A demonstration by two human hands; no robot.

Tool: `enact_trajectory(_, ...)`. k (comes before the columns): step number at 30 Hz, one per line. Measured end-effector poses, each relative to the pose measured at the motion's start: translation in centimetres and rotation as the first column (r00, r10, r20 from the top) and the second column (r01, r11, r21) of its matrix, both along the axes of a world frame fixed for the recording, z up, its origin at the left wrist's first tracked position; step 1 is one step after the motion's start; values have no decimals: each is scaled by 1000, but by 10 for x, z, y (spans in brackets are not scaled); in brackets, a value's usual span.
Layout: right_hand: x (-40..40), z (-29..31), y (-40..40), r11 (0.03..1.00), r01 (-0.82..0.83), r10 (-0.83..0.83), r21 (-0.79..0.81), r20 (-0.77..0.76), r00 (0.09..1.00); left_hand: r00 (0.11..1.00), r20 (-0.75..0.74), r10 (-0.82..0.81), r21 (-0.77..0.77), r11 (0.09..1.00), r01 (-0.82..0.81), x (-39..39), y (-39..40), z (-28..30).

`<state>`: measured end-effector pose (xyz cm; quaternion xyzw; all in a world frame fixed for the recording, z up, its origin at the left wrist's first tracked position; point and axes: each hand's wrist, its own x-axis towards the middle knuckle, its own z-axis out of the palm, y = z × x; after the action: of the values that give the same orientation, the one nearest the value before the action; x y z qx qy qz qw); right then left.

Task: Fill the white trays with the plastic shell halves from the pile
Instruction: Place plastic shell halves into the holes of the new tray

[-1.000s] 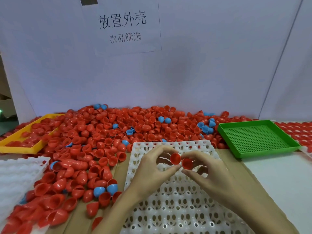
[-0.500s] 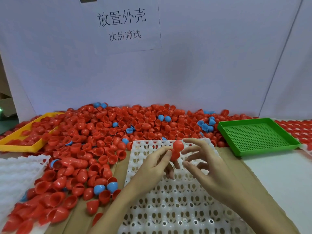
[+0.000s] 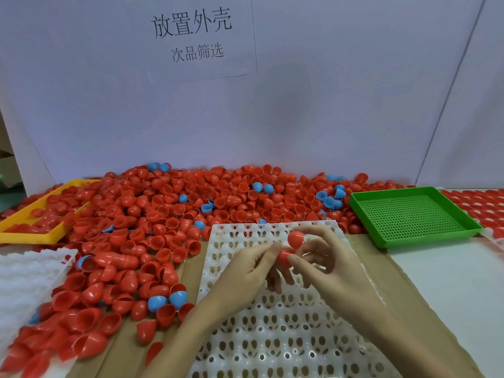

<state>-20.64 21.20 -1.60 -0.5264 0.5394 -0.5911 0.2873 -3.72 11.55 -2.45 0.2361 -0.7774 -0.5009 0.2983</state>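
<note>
Both hands hover over the far part of the white tray [image 3: 272, 336], whose sockets hold nothing I can see. My right hand [image 3: 330, 266] holds a red shell half [image 3: 296, 238] in its fingertips, dome side up. Just below it, a second red shell half [image 3: 282, 260] is pinched by the fingertips of my left hand [image 3: 242, 274], and my right thumb touches it too. The two shells touch each other. The pile of red and blue shell halves [image 3: 191, 208] spreads across the table behind and to the left of the tray.
A second white tray [image 3: 24, 276] lies at the left edge. A yellow tray [image 3: 16, 236] with red shells sits at the far left, a green perforated tray [image 3: 409, 214] at the right. A tray filled with red shells [image 3: 485, 205] shows at the right edge. A white backboard rises behind.
The two shells, held side by side a second ago, have come together, one above the other. Both hands have moved slightly toward the far end of the tray.
</note>
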Motion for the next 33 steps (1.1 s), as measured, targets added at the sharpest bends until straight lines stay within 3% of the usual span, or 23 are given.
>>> enact_trajectory(2,1,-1,0,999,-14,7,49,129,992,998,-28,52,-62,997,-54,-2,2,-2)
enact_trajectory(6,1,-3,0,986,-88,23,140,413,911,997,-78,17,-34,999,-20,-2,2,-3)
enact_trajectory(8,0,-3,-1,979,-110,17,172,465,885,995,-104,-4,1,1000,4,-2,1,-2)
enact_trajectory(11,2,-2,-1,978,-75,1,193,359,933,989,-148,29,73,997,-19,1,-4,-1)
enact_trajectory(14,6,-4,1,988,-14,-8,152,143,990,982,-188,30,197,980,7,3,-7,1)
enact_trajectory(18,11,-3,3,996,-28,32,87,-48,998,974,-223,41,270,963,21,1,-9,0)
enact_trajectory(24,11,-4,3,995,34,-32,91,-24,999,957,-258,135,317,947,-48,-2,-10,-1)
enact_trajectory(30,9,-6,0,995,45,-44,85,-6,999,968,-228,108,43,994,-101,1,-7,1)
enact_trajectory(33,9,-8,0,995,14,-14,102,-3,1000,960,-223,167,22,986,-166,1,-8,2)
